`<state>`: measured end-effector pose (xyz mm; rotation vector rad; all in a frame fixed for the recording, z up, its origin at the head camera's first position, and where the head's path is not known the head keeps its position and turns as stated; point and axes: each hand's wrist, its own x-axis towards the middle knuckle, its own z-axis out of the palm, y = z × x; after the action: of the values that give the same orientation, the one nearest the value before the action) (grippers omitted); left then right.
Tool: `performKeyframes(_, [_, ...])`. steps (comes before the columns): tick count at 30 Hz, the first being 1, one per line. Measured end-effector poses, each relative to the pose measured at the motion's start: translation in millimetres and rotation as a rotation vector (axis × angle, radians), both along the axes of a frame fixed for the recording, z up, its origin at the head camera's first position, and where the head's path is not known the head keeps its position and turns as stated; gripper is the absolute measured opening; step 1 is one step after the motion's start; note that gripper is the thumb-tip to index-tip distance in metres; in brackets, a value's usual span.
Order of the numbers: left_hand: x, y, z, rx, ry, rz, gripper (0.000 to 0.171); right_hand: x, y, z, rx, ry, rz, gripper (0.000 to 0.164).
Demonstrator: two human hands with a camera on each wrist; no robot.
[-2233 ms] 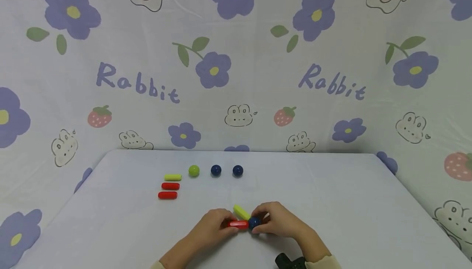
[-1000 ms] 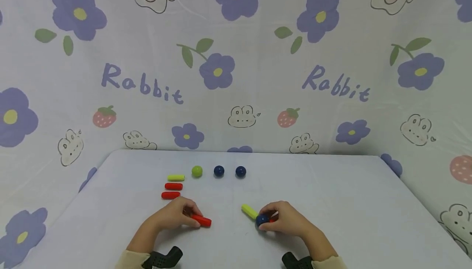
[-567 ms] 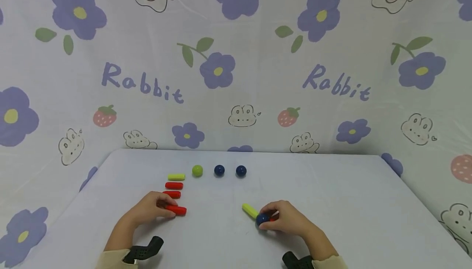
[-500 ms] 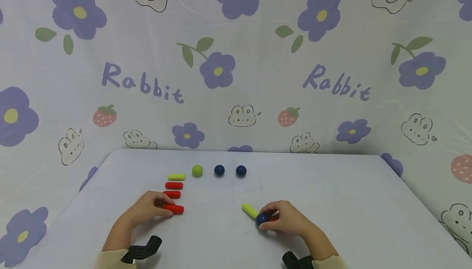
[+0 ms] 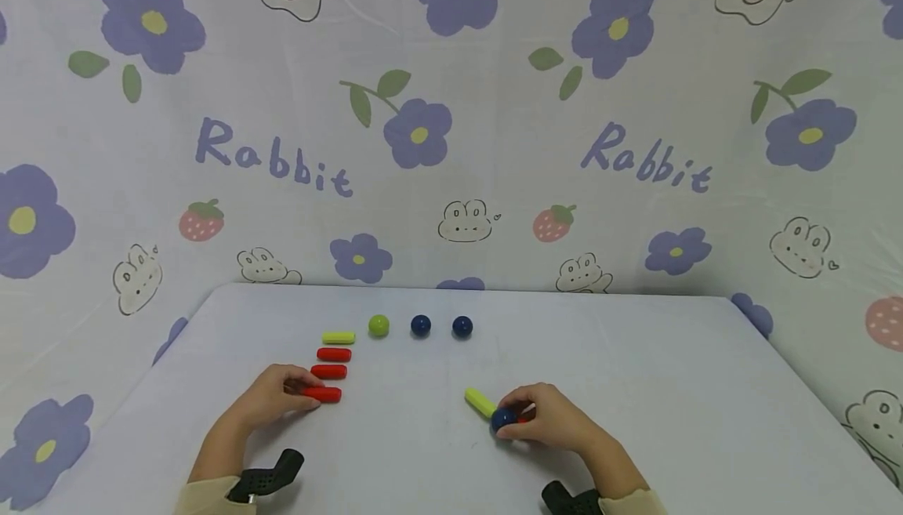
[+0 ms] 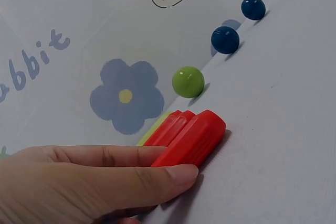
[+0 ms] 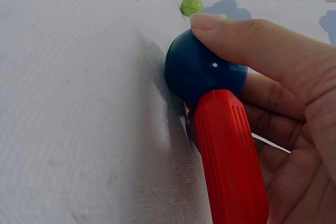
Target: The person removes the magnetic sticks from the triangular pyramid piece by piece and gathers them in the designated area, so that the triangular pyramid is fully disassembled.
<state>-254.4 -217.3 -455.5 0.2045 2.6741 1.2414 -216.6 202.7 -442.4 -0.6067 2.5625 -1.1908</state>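
My left hand [image 5: 262,404] pinches a short red rod [image 5: 324,395] between thumb and fingers, just in front of a column of rods. In the left wrist view that red rod [image 6: 194,137] slants up past the thumb, overlapping the rods behind it. On the right, my right hand [image 5: 550,418] holds a dark blue ball [image 5: 503,419] with thumb and fingers. A yellow-green rod [image 5: 480,402] meets the ball and points to the back left. Another red rod [image 7: 228,156] extends from the same ball, mostly hidden by the hand in the head view.
Two red rods [image 5: 328,371] and a yellow-green rod [image 5: 339,338] lie stacked in a column on the white table [image 5: 635,374]. To their right stand a green ball [image 5: 378,325] and two dark blue balls [image 5: 420,325] in a row. A patterned cloth [image 5: 494,186] hangs behind.
My left hand has drawn the red rod away from the blue ball and carried it left to the front of the rod column. The right hand has kept its hold on the ball.
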Motion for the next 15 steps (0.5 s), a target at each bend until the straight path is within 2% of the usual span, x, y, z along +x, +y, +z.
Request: performKeyframes(15, [-1.2,1.2,-1.3,-0.034,0.007,0.033,0.029,-0.9,-0.7,-0.8,-0.005,-0.035,-0.02,0.036])
